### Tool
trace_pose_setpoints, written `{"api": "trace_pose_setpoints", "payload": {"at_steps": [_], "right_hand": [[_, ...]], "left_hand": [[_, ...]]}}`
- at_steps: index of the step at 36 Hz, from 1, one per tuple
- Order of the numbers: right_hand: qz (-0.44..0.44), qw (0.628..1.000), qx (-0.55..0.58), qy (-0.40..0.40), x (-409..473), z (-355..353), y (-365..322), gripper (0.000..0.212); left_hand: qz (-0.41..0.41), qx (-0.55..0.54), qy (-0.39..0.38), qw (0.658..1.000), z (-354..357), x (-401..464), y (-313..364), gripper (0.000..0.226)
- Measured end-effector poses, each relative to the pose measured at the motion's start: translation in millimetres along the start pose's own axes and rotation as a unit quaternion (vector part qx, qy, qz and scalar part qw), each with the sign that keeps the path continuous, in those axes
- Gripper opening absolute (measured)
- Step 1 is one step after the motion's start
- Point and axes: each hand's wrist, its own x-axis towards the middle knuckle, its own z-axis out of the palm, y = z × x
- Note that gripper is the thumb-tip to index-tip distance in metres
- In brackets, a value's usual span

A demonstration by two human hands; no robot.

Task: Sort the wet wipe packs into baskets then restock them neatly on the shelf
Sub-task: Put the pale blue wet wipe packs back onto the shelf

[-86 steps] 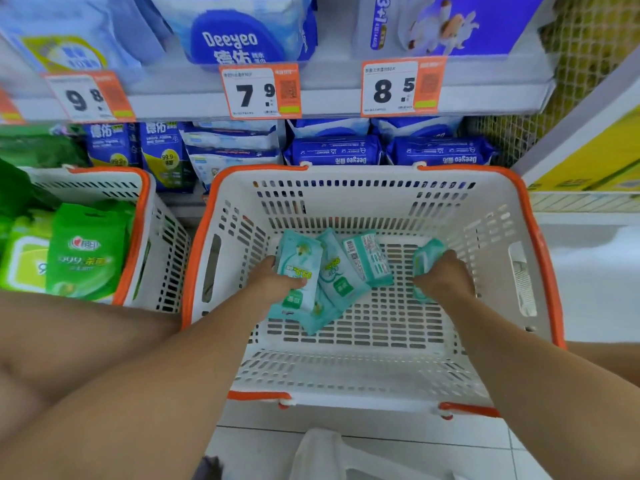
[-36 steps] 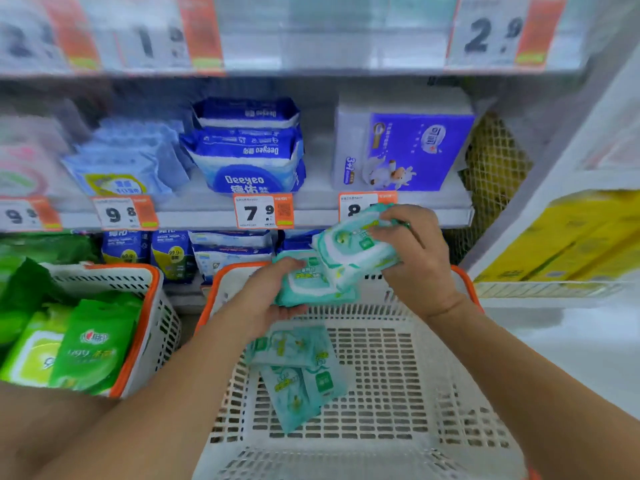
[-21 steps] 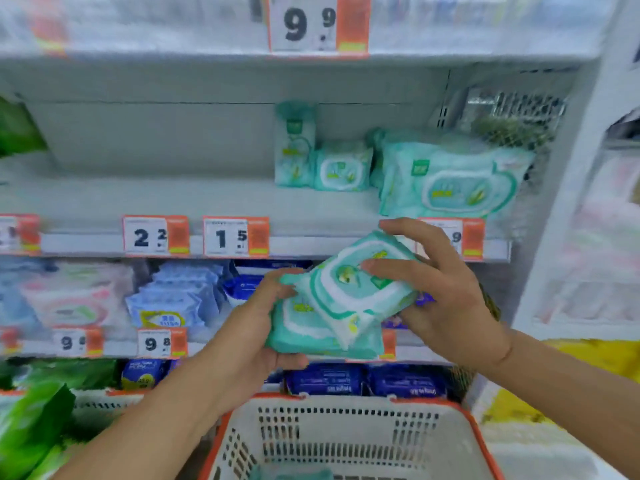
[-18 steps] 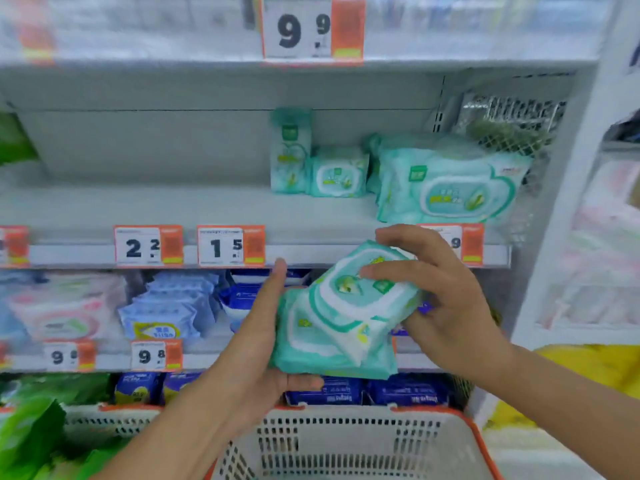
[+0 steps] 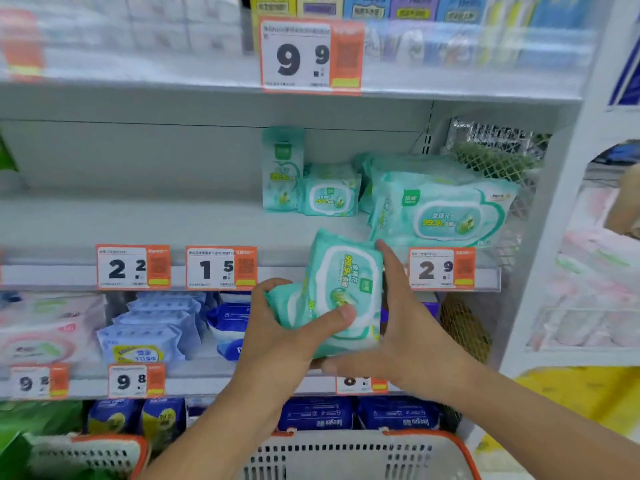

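Head-camera view: both hands hold a small stack of teal wet wipe packs (image 5: 341, 289) upright in front of the shelf (image 5: 138, 223) edge, just below the price rail. Left hand (image 5: 287, 327) grips the stack from the left, thumb curled across the front pack; right hand (image 5: 408, 317) cups its right side and underside, fingers straight. Matching small packs (image 5: 329, 195) and a large teal pack (image 5: 446, 209) stand on the shelf behind. White basket (image 5: 360, 452) with an orange rim sits below; a second basket (image 5: 86, 452) is at lower left.
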Motion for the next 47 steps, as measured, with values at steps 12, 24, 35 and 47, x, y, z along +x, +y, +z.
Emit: {"api": "trace_pose_setpoints", "payload": {"at_steps": [12, 24, 35, 47], "right_hand": [[-0.031, 0.995, 0.039, 0.09, 48, -5, -49, 0.1], [0.027, 0.867, -0.497, -0.036, 221, -58, -65, 0.108], [0.039, 0.616, -0.786, -0.024, 265, -65, -48, 0.064], [0.001, 0.866, -0.423, -0.268, 166, -10, -87, 0.02]], "left_hand": [[-0.073, -0.1, -0.028, 0.992, -18, 1, 15, 0.087], [0.147, -0.009, 0.133, 0.98, -65, 44, 28, 0.05], [0.176, 0.029, 0.083, 0.981, -63, 43, 24, 0.055], [0.225, 0.088, -0.004, 0.97, -55, 61, 28, 0.07]]}}
